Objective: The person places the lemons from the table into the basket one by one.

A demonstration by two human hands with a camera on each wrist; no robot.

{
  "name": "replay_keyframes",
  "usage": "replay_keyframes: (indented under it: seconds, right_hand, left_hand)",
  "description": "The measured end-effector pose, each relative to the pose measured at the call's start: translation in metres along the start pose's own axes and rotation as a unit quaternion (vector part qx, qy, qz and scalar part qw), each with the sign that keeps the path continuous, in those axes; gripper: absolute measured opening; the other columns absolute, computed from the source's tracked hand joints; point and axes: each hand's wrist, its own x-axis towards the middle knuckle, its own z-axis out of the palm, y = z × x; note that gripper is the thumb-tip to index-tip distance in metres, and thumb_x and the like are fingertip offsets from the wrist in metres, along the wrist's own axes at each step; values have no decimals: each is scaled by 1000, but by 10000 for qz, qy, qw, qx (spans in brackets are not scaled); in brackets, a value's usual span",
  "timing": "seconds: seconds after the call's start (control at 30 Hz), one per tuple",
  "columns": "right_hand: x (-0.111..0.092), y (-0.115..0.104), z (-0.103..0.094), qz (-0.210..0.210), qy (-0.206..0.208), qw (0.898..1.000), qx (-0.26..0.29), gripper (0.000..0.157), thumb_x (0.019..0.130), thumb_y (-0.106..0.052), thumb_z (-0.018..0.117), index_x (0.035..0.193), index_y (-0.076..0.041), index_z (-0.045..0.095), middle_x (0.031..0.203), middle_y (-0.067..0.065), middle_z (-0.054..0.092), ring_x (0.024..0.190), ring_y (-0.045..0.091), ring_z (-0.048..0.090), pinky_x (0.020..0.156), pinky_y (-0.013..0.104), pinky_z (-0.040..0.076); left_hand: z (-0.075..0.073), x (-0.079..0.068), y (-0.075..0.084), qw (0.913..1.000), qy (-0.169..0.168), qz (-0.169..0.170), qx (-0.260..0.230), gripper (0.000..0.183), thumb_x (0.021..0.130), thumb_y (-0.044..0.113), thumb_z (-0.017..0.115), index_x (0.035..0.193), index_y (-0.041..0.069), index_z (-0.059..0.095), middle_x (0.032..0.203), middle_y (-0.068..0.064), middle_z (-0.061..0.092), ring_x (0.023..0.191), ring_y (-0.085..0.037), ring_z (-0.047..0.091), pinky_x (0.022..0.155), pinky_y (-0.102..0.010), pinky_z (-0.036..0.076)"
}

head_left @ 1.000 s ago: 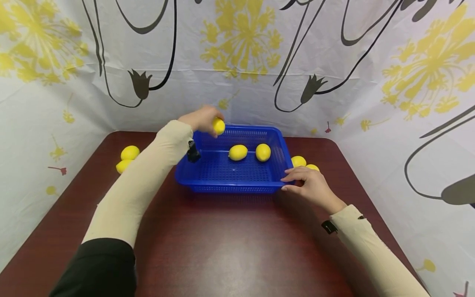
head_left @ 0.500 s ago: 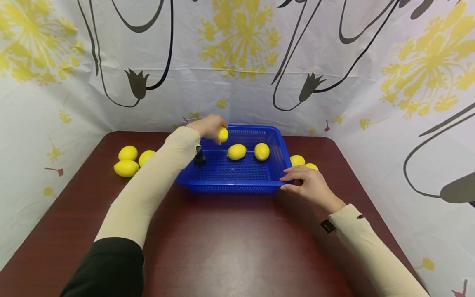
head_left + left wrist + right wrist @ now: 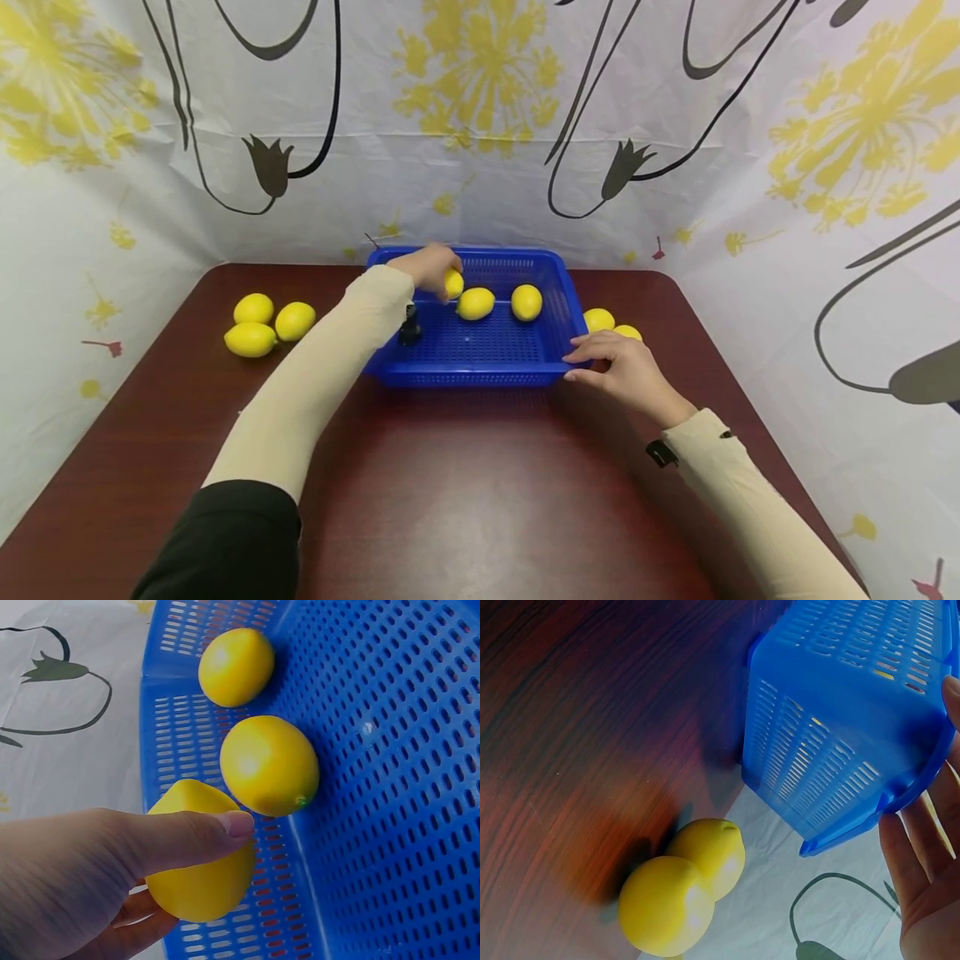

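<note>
Thumb and fingers of my left hand (image 3: 429,268) pinch a lemon (image 3: 453,284) inside the back left part of a blue perforated basket (image 3: 465,369). The left wrist view shows this lemon (image 3: 199,892) beside the basket's slotted wall, the thumb across it. Two more lemons lie in the basket: a near one (image 3: 476,304) just right of the held lemon, and a farther one (image 3: 527,302). My right hand (image 3: 626,371) holds the basket's rim at the front right corner; in the right wrist view its fingers (image 3: 904,859) touch the outer side of the rim.
Three lemons (image 3: 250,340) sit grouped on the dark red-brown table (image 3: 450,492), left of the basket. Right of it, two lemons (image 3: 599,320) lie side by side, partly hidden behind the basket and right hand. Patterned white cloth (image 3: 480,200) hangs around the table's back and sides.
My left hand has lowered the lemon into the basket, moving slightly right. The left group of lemons has come fully into view from behind the arm. The right hand stays at the corner.
</note>
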Motion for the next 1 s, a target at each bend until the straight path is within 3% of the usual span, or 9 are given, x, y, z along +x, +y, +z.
replay_keyframes:
  seconds: [0.27,1.0]
  right_hand:
    - [0,1,0,49,-44,9999,86,25,74,-23,86,97,-17,80,109,7,76,110,22,68,96,48,54]
    - [0,2,1,-49,39,10000,13,24,72,-21,88,95,-18,80,107,4,77,109,19,69,94,43,54]
  left_hand:
    - [12,4,2,9992,-162,-212,-295,60,81,13,80,136,5,58,138,-12,59,122,-27,56,102,-41,49]
    - [28,8,19,9993,-301,-21,-200,59,81,13,81,135,4,59,133,-13,62,118,-27,61,100,-40,52]
